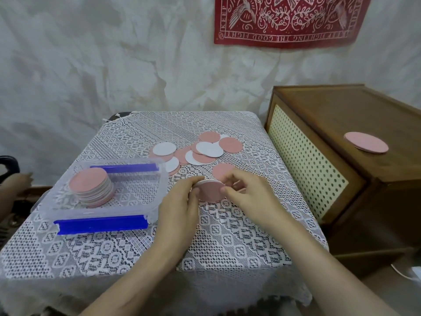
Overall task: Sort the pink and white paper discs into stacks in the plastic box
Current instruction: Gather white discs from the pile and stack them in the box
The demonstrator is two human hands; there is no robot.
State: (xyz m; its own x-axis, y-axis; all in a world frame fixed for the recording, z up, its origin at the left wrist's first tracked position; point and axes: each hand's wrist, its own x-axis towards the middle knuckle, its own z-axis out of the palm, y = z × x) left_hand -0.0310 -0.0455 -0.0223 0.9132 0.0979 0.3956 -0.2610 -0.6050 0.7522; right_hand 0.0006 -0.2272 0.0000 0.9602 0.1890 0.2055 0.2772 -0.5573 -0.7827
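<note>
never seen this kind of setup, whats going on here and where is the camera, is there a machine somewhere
No machine here: a person works with bare hands, and the single picture comes from a camera on their head, looking down. The left hand and right hand hold a small bundle of discs between them, pink face showing. On the lace tablecloth sit a plastic box holding a stack topped pink, a loose pile of pink and white discs, and a lone pink disc. A spare disc lies on the wooden cabinet.

Matt paper discs (210,192), glossy clear plastic box (157,179), openwork lace cloth (227,236), smooth wooden cabinet (341,106).
</note>
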